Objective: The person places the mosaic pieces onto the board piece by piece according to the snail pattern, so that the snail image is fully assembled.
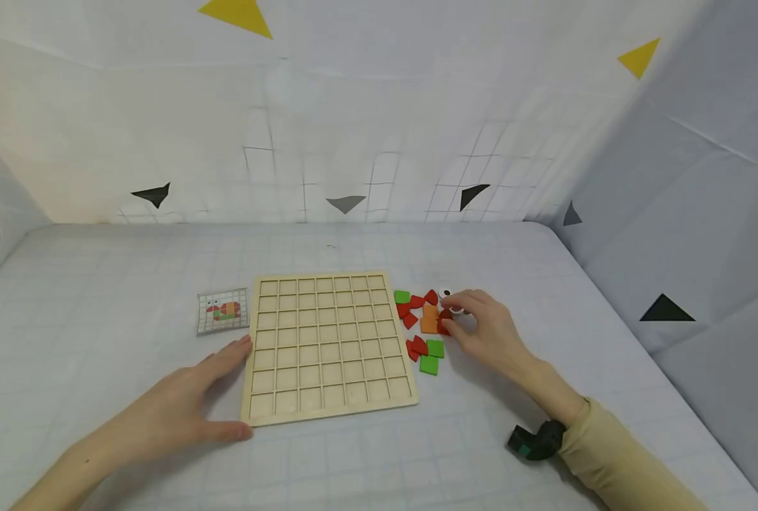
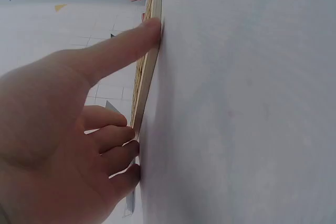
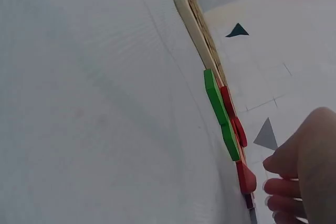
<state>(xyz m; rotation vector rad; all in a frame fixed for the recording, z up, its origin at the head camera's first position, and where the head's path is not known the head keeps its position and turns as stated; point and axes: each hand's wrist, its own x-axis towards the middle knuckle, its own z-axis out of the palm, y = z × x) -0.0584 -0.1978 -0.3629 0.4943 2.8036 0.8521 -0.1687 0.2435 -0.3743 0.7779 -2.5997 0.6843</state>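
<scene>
A wooden grid board [image 1: 333, 409] lies flat, its squares bare. My left hand [image 1: 177, 404] is spread along the board's left edge, thumb and fingertips right at the rim; the left wrist view shows the thumb [image 2: 123, 51] against the side. On the right, my right hand [image 1: 490, 333] reaches over the loose pieces, thumb and index finger apart above a dark red piece [image 1: 443, 323]. Nothing shows between its fingers. Beside that piece lie orange squares [image 1: 429, 324] and a round white eye piece [image 1: 444, 293]. Another eye piece is partly hidden under the hand.
A small card [image 1: 222, 311] with a coloured picture on a grid lies left of the board. Red quarter-round pieces [image 1: 420, 345] and green squares [image 1: 429, 365] sit along the board's right side. White sheeting with dark and yellow triangles walls the table. A black strap device [image 1: 537, 441] is on the right wrist.
</scene>
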